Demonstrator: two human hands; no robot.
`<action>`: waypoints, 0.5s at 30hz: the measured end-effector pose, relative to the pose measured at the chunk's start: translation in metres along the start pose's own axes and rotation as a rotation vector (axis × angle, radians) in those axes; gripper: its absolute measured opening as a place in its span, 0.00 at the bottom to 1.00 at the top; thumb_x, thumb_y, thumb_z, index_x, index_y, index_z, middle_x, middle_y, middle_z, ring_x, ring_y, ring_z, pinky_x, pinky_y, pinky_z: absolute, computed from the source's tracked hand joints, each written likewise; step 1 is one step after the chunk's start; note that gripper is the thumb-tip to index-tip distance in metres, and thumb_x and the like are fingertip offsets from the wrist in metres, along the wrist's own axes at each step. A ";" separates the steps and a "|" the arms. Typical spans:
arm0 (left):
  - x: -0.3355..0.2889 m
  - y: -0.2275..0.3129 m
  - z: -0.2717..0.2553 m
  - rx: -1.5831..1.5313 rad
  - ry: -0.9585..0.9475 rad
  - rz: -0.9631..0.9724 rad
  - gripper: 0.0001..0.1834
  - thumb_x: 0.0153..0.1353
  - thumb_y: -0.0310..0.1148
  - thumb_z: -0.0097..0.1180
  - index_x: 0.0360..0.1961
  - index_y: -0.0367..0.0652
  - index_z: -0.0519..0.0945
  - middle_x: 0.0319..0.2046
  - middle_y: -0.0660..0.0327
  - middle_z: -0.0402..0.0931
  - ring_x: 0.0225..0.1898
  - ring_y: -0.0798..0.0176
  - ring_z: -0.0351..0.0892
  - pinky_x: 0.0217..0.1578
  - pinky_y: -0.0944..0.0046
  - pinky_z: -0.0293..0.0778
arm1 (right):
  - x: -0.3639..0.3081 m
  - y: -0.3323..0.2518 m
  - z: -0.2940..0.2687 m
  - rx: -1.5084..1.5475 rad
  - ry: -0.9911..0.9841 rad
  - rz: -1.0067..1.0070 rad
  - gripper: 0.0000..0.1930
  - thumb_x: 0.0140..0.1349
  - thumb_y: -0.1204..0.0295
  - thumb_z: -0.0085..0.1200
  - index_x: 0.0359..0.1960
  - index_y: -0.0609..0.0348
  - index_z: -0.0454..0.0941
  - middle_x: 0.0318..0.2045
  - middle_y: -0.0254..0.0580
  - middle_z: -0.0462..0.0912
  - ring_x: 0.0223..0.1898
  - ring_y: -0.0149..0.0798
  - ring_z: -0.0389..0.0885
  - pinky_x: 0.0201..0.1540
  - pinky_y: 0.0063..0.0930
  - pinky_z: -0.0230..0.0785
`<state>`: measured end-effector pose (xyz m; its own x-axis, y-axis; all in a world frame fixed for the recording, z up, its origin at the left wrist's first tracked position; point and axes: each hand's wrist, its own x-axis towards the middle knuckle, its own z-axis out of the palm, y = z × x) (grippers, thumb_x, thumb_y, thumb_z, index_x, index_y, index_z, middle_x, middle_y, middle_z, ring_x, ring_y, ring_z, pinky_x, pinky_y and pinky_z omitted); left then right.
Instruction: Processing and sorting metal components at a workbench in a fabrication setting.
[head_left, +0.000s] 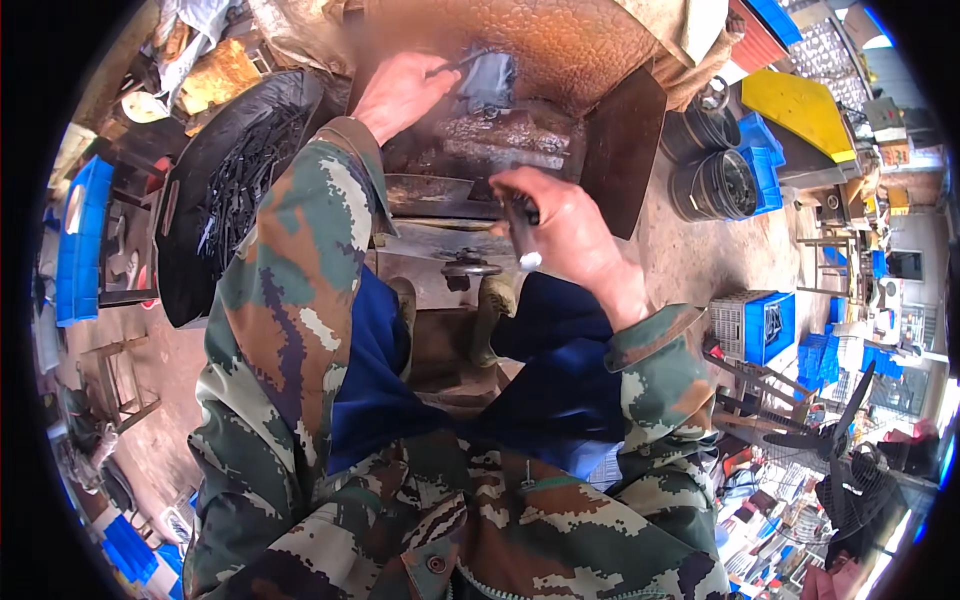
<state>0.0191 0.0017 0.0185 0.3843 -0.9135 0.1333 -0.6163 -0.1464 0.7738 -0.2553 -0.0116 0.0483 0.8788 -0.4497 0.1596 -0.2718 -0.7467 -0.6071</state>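
Observation:
My left hand (405, 95) reaches to the far side of a dirty metal machine, its fingers closed on a thin dark strip (452, 67). That strip points toward a blurred grey-blue part (488, 82) at the back of the machine. Nearer to me, my right hand (565, 235) is wrapped round a short dark cylinder (520, 228) with a bright, shiny lower end; I cannot tell its kind. It hangs over the machine's front edge (430, 238). Below that edge, between my knees, sits a round handwheel (470, 268). Neither hand touches the handwheel.
A black tub (185, 220) of thin dark strips stands at my left, beside a blue crate (85, 240). A brown metal guard plate (622, 150) rises on the right. Beyond it are black buckets (715, 185), a blue bin (768, 325) and a fan (840, 440).

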 end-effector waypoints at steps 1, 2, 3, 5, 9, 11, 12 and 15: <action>0.001 -0.003 0.002 0.039 -0.055 0.022 0.20 0.61 0.42 0.56 0.46 0.37 0.82 0.36 0.50 0.83 0.40 0.51 0.81 0.46 0.59 0.73 | -0.005 -0.001 0.003 -0.098 -0.010 -0.032 0.22 0.49 0.74 0.66 0.48 0.58 0.76 0.43 0.47 0.81 0.44 0.52 0.81 0.46 0.35 0.75; 0.002 -0.005 0.004 0.077 -0.110 0.044 0.20 0.61 0.42 0.56 0.46 0.37 0.82 0.37 0.48 0.82 0.41 0.49 0.81 0.46 0.58 0.73 | -0.009 -0.003 0.005 -0.156 -0.068 -0.003 0.21 0.50 0.77 0.62 0.49 0.56 0.75 0.46 0.44 0.81 0.45 0.53 0.81 0.45 0.40 0.76; -0.001 -0.008 0.006 0.120 -0.168 0.060 0.19 0.61 0.42 0.56 0.46 0.37 0.82 0.38 0.46 0.82 0.42 0.47 0.81 0.46 0.56 0.73 | -0.012 -0.004 0.012 -0.241 -0.142 -0.008 0.20 0.52 0.79 0.58 0.49 0.55 0.75 0.49 0.39 0.80 0.45 0.50 0.81 0.44 0.40 0.77; -0.009 -0.015 0.011 0.126 -0.110 0.177 0.15 0.61 0.37 0.57 0.39 0.35 0.83 0.21 0.58 0.77 0.22 0.63 0.71 0.30 0.60 0.70 | -0.018 -0.007 0.020 -0.265 -0.186 -0.012 0.19 0.51 0.80 0.57 0.48 0.55 0.75 0.51 0.36 0.79 0.45 0.50 0.81 0.44 0.40 0.77; -0.010 -0.008 0.006 0.131 -0.307 0.059 0.14 0.61 0.35 0.56 0.39 0.34 0.83 0.19 0.60 0.75 0.21 0.64 0.68 0.27 0.58 0.68 | -0.013 -0.006 0.016 -0.248 -0.228 0.032 0.19 0.51 0.82 0.55 0.47 0.56 0.75 0.52 0.36 0.78 0.47 0.49 0.80 0.45 0.39 0.77; -0.008 -0.015 0.005 0.087 -0.340 -0.013 0.13 0.61 0.35 0.56 0.40 0.35 0.83 0.19 0.61 0.75 0.21 0.65 0.68 0.27 0.57 0.67 | -0.010 -0.003 0.013 -0.157 -0.233 -0.008 0.19 0.50 0.82 0.55 0.46 0.57 0.77 0.52 0.36 0.78 0.48 0.48 0.79 0.47 0.38 0.76; -0.007 -0.025 0.007 0.035 -0.383 -0.060 0.13 0.61 0.34 0.56 0.40 0.36 0.83 0.19 0.61 0.75 0.21 0.65 0.68 0.27 0.58 0.68 | -0.009 -0.001 0.010 -0.111 -0.212 -0.058 0.19 0.49 0.82 0.57 0.46 0.60 0.77 0.47 0.38 0.80 0.46 0.43 0.81 0.48 0.33 0.75; 0.002 -0.049 0.028 0.002 -0.360 0.036 0.12 0.61 0.34 0.56 0.40 0.37 0.83 0.21 0.61 0.76 0.23 0.65 0.72 0.30 0.60 0.71 | -0.001 0.002 -0.013 0.247 -0.253 0.130 0.15 0.50 0.81 0.57 0.43 0.60 0.78 0.41 0.43 0.82 0.40 0.42 0.82 0.45 0.31 0.74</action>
<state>0.0308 -0.0033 -0.0368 0.0958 -0.9932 -0.0668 -0.6266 -0.1123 0.7712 -0.2617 -0.0195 0.0574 0.9205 -0.3751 -0.1097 -0.3121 -0.5368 -0.7839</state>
